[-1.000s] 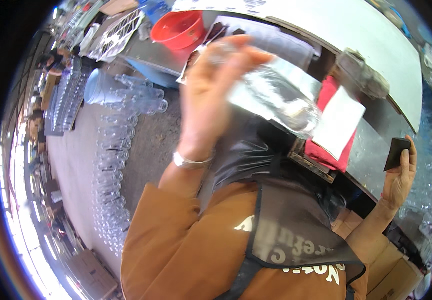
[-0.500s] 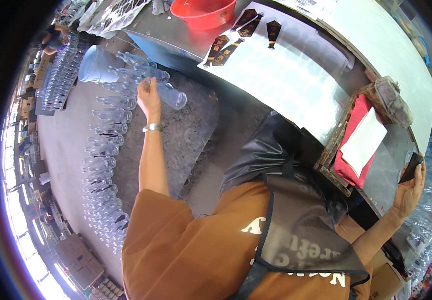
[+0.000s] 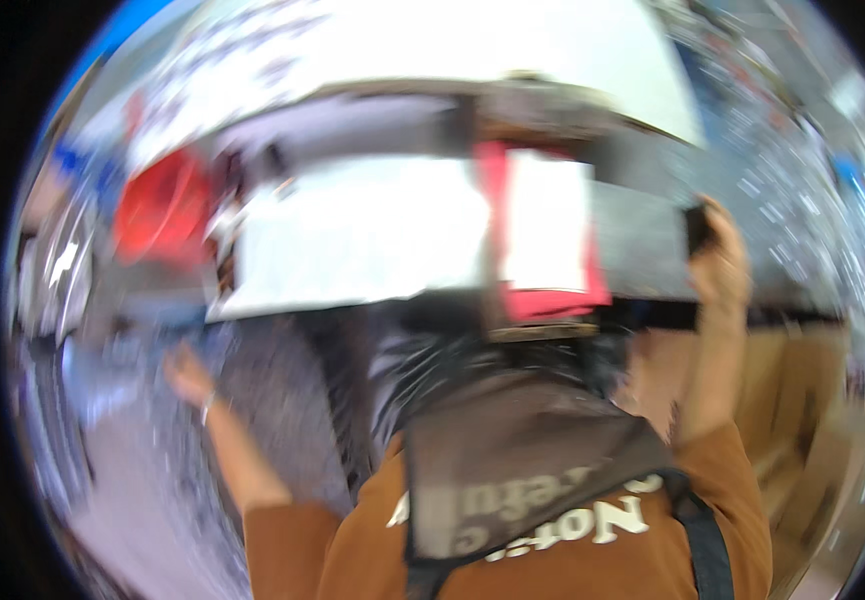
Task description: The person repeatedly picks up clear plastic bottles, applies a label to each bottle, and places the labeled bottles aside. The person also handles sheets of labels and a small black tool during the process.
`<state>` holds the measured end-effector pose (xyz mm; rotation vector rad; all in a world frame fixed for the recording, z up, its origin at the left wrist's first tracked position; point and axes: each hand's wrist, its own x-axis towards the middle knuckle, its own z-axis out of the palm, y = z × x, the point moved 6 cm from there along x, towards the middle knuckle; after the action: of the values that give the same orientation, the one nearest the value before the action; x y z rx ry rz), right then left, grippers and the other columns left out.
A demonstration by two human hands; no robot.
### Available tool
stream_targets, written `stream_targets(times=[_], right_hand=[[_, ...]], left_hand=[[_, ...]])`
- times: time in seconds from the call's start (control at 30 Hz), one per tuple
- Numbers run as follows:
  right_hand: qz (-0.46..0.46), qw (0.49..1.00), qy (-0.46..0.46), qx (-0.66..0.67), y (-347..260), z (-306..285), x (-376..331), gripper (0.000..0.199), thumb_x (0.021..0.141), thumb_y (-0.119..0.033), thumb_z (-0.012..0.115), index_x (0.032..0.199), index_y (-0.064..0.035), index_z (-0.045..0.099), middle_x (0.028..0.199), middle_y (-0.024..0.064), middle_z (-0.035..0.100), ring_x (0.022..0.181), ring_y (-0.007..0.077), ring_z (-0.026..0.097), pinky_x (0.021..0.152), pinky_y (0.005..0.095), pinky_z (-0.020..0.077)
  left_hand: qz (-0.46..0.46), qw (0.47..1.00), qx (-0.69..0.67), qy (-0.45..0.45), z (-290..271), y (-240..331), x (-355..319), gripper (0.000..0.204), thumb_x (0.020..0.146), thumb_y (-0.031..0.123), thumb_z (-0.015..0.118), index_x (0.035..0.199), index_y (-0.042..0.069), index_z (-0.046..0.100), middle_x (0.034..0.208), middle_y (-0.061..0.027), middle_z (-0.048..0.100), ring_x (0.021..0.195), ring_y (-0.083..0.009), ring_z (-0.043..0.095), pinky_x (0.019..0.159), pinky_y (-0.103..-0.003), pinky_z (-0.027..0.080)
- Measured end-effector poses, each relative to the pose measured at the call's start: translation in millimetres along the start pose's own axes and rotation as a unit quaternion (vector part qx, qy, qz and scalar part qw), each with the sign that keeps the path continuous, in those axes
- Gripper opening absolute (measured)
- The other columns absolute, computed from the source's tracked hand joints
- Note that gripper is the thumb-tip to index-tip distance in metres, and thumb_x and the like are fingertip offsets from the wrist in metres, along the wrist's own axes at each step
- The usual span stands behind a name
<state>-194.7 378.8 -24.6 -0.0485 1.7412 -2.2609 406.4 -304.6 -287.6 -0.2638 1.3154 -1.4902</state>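
Note:
The whole view is smeared by motion. At the left, my left hand (image 3: 190, 375) reaches beyond the bench edge toward blurred clear glass bottles (image 3: 117, 375). Its fingers are too smeared to show whether a bottle is in them. On the right, my right hand (image 3: 720, 262) is closed on a small dark flat piece (image 3: 696, 230), held over the grey bench top (image 3: 637, 235). Between my arms, a folded white cloth (image 3: 547, 215) lies on a red cloth (image 3: 557, 304) in a wooden tray (image 3: 542, 333).
A white sheet (image 3: 362, 235) covers the bench's middle, with dark labels (image 3: 227, 180) by its left end. A red basin (image 3: 164, 212) stands further left. Many blurred clear bottles (image 3: 772, 200) fill the right side. Cardboard boxes (image 3: 802, 410) stand below the bench at right.
The view has swung right, so the bench now runs across the front. My left hand, earlier at a clear glass bottle, appears lower and further left. My right hand still holds the dark piece.

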Motion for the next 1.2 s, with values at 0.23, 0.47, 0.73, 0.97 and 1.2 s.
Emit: stream_targets(times=[0.23,0.47,0.73,0.97,1.2], right_hand=[[-0.29,0.874,0.247,-0.303,-123.5,-82.3,-41.1,0.03,0.102,-0.026,0.059,0.099,0.0018,0.07,0.073,0.0039,0.064,0.067,0.0094,0.055,0.063,0.0246,0.044],[-0.407,0.707,0.227,-0.532,-184.7,-80.0,-5.3,0.035,0.092,-0.028,0.069,0.12,-0.0064,0.069,0.114,0.011,0.071,0.094,0.0242,0.071,0.085,0.0311,0.0528],[-0.347,0.72,0.128,-0.587,-133.7,-84.9,59.1,0.032,0.09,-0.031,0.07,0.115,-0.0101,0.067,0.088,0.0163,0.071,0.076,0.0306,0.068,0.072,0.0386,0.0527],[-0.298,0.803,-0.065,-0.512,-170.3,57.2,-0.4,0.04,0.089,-0.032,0.074,0.118,-0.0056,0.069,0.085,0.0093,0.072,0.071,0.0123,0.065,0.066,0.0275,0.0508],[-0.366,0.841,-0.142,-0.372,-81.8,140.5,56.2,0.048,0.092,-0.036,0.072,0.125,-0.0021,0.064,0.098,0.0114,0.073,0.077,0.0141,0.069,0.069,0.0273,0.0526]], left_hand=[[-0.56,0.281,-0.711,0.32,-21.3,-100.6,-40.9,0.053,0.09,0.032,0.078,0.122,-0.007,0.062,0.116,-0.0185,0.068,0.104,-0.03,0.066,0.095,-0.036,0.054],[-0.394,0.084,-0.742,0.536,-146.7,-334.1,-156.9,0.04,0.101,0.017,0.062,0.134,-0.006,0.056,0.128,-0.0183,0.065,0.117,-0.0276,0.062,0.103,-0.037,0.05],[-0.054,-0.084,-0.793,0.601,-355.2,-424.0,-241.7,0.041,0.099,0.001,0.055,0.14,-0.005,0.051,0.137,-0.0183,0.06,0.129,-0.0295,0.056,0.111,-0.041,0.044],[0.23,0.03,-0.776,0.587,-477.3,-434.1,-309.9,0.074,0.079,0.008,0.078,0.146,0.0,0.048,0.147,-0.0181,0.052,0.138,-0.0315,0.047,0.116,-0.041,0.035],[0.441,-0.147,-0.83,0.307,-521.9,-413.6,-292.5,0.077,0.097,0.023,0.062,0.159,0.003,0.02,0.152,-0.0222,0.04,0.131,-0.031,0.05,0.107,-0.041,0.043]])
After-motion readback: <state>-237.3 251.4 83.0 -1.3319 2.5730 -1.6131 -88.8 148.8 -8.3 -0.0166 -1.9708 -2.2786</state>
